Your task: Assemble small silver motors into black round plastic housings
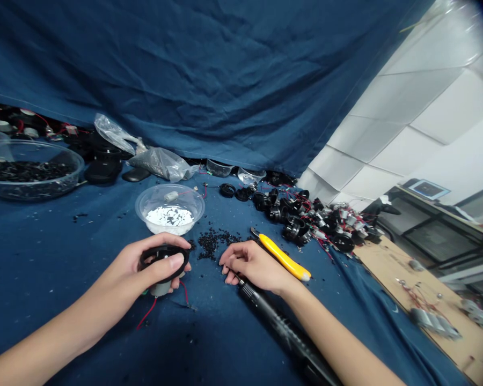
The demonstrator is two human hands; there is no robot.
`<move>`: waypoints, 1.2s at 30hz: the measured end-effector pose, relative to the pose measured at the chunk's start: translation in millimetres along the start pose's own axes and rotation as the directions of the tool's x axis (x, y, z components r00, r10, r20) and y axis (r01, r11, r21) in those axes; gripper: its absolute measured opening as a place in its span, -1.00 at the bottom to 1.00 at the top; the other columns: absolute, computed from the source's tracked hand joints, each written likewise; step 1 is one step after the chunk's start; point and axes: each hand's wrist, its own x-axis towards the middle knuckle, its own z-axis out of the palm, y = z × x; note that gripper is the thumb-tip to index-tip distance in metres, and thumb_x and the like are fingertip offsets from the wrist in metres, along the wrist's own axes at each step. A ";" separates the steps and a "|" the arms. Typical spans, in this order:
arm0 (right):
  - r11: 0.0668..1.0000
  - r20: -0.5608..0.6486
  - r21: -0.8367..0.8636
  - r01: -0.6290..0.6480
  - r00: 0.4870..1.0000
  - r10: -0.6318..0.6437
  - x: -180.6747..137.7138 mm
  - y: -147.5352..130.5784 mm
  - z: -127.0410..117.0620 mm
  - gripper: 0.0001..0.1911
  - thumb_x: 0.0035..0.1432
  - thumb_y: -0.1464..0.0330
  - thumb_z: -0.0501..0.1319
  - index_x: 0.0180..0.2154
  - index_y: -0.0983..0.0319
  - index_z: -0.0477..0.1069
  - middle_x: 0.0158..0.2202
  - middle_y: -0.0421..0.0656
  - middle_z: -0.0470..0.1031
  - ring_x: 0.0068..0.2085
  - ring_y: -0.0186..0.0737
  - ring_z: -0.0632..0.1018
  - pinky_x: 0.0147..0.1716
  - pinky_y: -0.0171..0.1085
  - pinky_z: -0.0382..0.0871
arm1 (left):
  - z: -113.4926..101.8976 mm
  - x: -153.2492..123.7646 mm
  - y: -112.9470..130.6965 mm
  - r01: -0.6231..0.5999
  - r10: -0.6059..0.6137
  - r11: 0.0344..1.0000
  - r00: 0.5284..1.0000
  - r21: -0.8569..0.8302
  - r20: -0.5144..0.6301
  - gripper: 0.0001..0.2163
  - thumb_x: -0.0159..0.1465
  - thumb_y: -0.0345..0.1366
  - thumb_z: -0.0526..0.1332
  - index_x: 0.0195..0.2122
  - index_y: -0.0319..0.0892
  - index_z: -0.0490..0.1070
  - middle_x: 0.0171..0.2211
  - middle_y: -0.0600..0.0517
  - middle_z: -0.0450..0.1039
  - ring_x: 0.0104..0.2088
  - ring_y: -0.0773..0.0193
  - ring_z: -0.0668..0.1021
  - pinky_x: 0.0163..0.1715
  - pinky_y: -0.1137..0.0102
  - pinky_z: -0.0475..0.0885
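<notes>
My left hand (151,262) is closed round a black round plastic housing (161,253) with a small grey motor (160,289) under it; red wires (148,313) trail from it onto the blue cloth. My right hand (253,265) rests on the cloth with its fingers curled, pinching at small black bits near a scatter of black screws (213,242). A black electric screwdriver (282,327) lies under the right wrist and forearm. A yellow utility knife (284,258) lies just beyond the right hand.
A clear bowl of white pieces (169,209) stands just past my left hand. A larger clear bowl of black parts (28,170) is at far left. A heap of black housings with wires (306,217) lies at right; plastic bags (153,158) behind. Wooden board (418,300) at right.
</notes>
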 end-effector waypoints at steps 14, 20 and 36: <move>0.999 -0.047 0.044 -0.022 0.999 0.024 -0.7 -2.1 3.5 -0.90 0.09 0.52 0.19 -0.30 0.31 0.43 -0.46 -0.21 0.47 -0.47 -0.33 0.58 -0.48 -0.38 0.48 | -1.2 1.3 -3.2 0.001 -0.001 1.000 1.000 -0.008 0.019 -0.67 0.14 -0.04 0.28 -0.13 -0.08 0.42 -0.38 0.09 0.55 -0.44 0.31 0.48 -0.36 0.42 0.33; 0.999 -0.051 0.037 -0.025 0.998 0.027 -0.7 -1.5 2.0 -0.89 0.07 0.53 0.18 -0.30 0.30 0.44 -0.48 -0.23 0.46 -0.47 -0.33 0.59 -0.48 -0.39 0.48 | 2.5 -2.2 3.0 -0.014 0.014 1.000 1.000 0.008 -0.010 -0.66 0.11 -0.04 0.27 -0.16 -0.11 0.45 -0.39 0.05 0.54 -0.44 0.27 0.49 -0.38 0.39 0.32; 0.999 -0.031 0.000 -0.045 0.999 0.045 -3.5 -3.2 1.1 -0.79 0.33 0.46 0.22 -0.41 0.33 0.40 -0.48 -0.28 0.47 -0.45 -0.35 0.57 -0.47 -0.37 0.47 | -1.7 0.9 -2.1 0.015 -0.015 1.000 1.000 -0.013 0.013 -0.63 0.13 -0.01 0.29 -0.12 -0.09 0.38 -0.37 0.10 0.56 -0.43 0.31 0.48 -0.36 0.43 0.30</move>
